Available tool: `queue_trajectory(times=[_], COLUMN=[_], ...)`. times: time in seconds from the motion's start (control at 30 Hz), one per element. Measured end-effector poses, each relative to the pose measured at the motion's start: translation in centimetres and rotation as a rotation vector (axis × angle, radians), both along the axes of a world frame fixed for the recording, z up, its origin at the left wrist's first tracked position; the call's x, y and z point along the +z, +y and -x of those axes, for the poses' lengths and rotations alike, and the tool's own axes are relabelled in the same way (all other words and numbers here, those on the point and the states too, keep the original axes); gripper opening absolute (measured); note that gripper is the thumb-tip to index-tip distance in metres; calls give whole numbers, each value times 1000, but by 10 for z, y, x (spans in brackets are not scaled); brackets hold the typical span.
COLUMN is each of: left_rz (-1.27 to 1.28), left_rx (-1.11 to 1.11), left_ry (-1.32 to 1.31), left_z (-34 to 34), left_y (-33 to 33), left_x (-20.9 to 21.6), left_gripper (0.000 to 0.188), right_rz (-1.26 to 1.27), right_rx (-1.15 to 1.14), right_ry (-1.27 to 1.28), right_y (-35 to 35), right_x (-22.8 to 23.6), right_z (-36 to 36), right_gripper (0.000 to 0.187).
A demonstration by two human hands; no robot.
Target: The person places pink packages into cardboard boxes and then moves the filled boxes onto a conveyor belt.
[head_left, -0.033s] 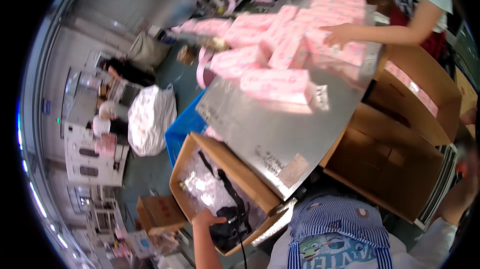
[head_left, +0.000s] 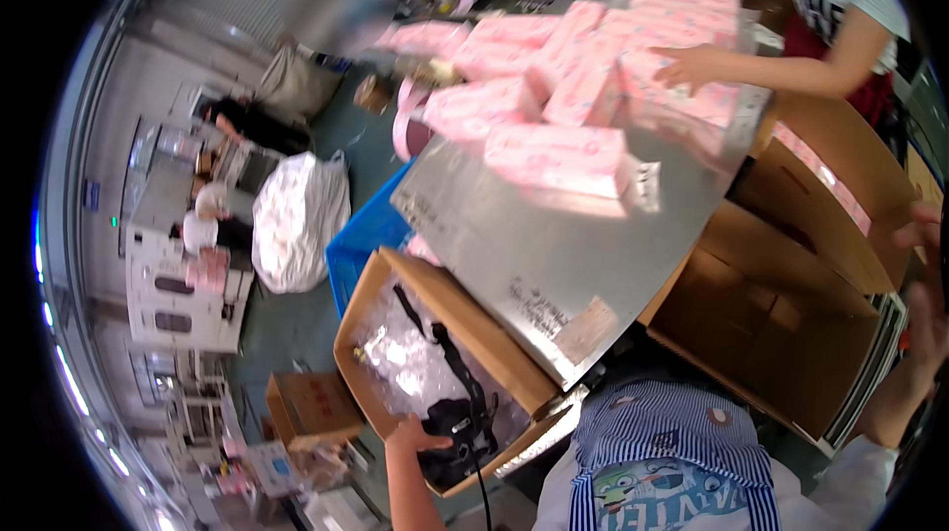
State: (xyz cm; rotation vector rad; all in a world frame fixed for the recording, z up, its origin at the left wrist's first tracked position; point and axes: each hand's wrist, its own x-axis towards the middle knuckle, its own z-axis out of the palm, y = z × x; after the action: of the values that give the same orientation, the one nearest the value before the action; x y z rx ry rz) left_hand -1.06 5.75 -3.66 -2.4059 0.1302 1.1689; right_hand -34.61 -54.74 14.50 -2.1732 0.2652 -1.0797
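Observation:
My left hand [head_left: 413, 437] reaches over the side of an open cardboard box [head_left: 435, 284], its fingers closed at the edge of a black strapped bundle [head_left: 457, 427]. Clear plastic [head_left: 400, 348] fills much of the box beneath, and a thin black cable trails from the bundle toward me. Far to the right, my right hand [head_left: 919, 333] is raised with its fingers apart, holding nothing I can see; the picture's rim cuts part of it off. Nearest to it is an empty-looking open carton [head_left: 766, 323].
A metal table [head_left: 524, 254] bears several pink wrapped packs [head_left: 554, 157]. Across it, another person's hand [head_left: 692, 66] rests on the packs. A blue crate [head_left: 371, 234] sits beside the box. At left are a white sack [head_left: 297, 224] and a brown carton [head_left: 316, 407].
The view has shifted slightly. My right hand's fingers show higher and more clearly at the right rim. My left hand stays at the black bundle.

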Motion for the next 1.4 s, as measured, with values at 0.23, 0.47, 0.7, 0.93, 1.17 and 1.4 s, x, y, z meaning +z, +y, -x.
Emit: queue_trajectory(times=[0.23,0.47,0.7,0.93,1.17,1.4], left_rz=[386,674,774,725,10,-327], left_rx=[-51,-37,260,-145,-352,-330], left_ry=[-356,-477,-42,172,631,314], left_z=[96,58,53,36,-7,-17], left_y=[15,36,-10,-38,-83,-125], left_x=[-22,-41,38,-73,-71,-89], left_gripper=[90,27,18,26,43,45], right_rz=[-470,-472,-533,-262,-296,-296], right_rx=[127,414,333,430,-14,-121], right_ry=[438,547,666,820,898,1030], right_y=[48,87,91,103,73,52], right_x=[-104,-110,-136,-154,-171,-204], right_z=[-93,-170,-147,-113,-3,69], right_gripper=[25,21,16,18,21,22])
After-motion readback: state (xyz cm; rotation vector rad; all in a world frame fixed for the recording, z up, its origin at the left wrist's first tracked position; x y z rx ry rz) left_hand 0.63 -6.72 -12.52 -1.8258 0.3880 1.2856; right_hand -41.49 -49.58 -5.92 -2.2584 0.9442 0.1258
